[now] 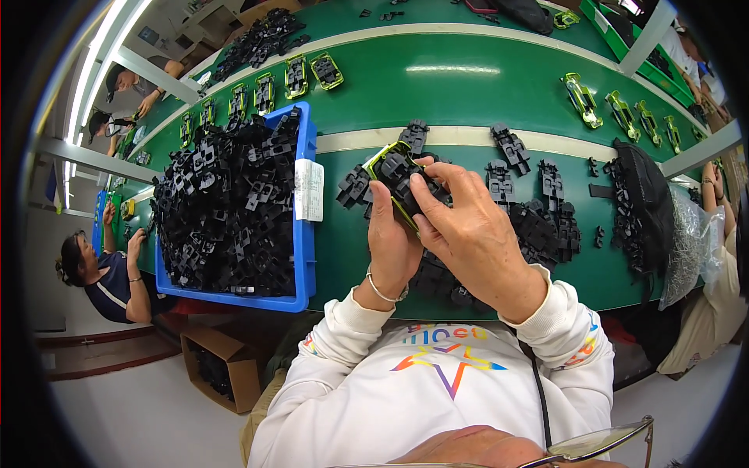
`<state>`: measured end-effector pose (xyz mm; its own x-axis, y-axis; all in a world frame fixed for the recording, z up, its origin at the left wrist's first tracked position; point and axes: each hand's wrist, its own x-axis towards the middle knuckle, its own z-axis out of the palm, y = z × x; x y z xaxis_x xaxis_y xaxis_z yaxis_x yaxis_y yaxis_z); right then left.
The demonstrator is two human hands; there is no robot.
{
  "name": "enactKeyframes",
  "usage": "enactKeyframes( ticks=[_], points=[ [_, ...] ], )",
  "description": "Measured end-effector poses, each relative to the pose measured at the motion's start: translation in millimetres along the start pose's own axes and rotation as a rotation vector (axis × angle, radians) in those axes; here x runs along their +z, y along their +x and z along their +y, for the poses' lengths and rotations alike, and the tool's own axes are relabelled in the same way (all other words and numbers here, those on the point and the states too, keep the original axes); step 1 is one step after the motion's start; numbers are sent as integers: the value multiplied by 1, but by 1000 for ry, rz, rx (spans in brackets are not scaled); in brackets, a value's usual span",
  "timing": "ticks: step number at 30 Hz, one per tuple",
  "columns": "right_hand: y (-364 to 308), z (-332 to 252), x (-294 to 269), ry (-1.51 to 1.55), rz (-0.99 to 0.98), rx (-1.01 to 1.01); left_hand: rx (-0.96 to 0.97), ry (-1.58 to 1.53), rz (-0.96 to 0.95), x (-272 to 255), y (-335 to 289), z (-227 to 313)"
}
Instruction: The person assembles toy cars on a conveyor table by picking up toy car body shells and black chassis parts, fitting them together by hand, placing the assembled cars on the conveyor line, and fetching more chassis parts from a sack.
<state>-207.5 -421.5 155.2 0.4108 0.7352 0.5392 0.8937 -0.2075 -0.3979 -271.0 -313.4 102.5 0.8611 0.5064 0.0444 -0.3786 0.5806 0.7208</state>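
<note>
Above the green table, my left hand holds a yellow-green toy car body with its underside up, thumb along its near left edge. A black plastic chassis lies in the body. My right hand has its fingers closed on the chassis at the right side; the fingertips press on it and partly hide it. Around and under my hands lie loose black chassis pieces, several of them to the right of my right hand and some to the left of the car body.
To the left stands a blue crate heaped with black plastic parts. Yellow-green car bodies line the conveyor belt beyond, more at the right. A black bag and a clear plastic bag lie right. Co-workers sit at left.
</note>
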Motion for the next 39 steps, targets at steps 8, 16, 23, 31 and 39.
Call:
enactKeyframes(
  ticks=[8,16,23,31,39],
  points=[
    [4,-1,0,125,35,38,6,-26,7,2,4,3],
    [-1,0,3,22,55,-18,6,-47,61,5,3,1],
    [2,-5,-6,60,-68,71,73,59,21,-20,-2,-14],
    [4,-15,-6,88,-38,135,209,260,0,-22,4,-15],
    [7,-12,-13,163,-120,86,168,170,-79,-16,4,-3]
  ],
)
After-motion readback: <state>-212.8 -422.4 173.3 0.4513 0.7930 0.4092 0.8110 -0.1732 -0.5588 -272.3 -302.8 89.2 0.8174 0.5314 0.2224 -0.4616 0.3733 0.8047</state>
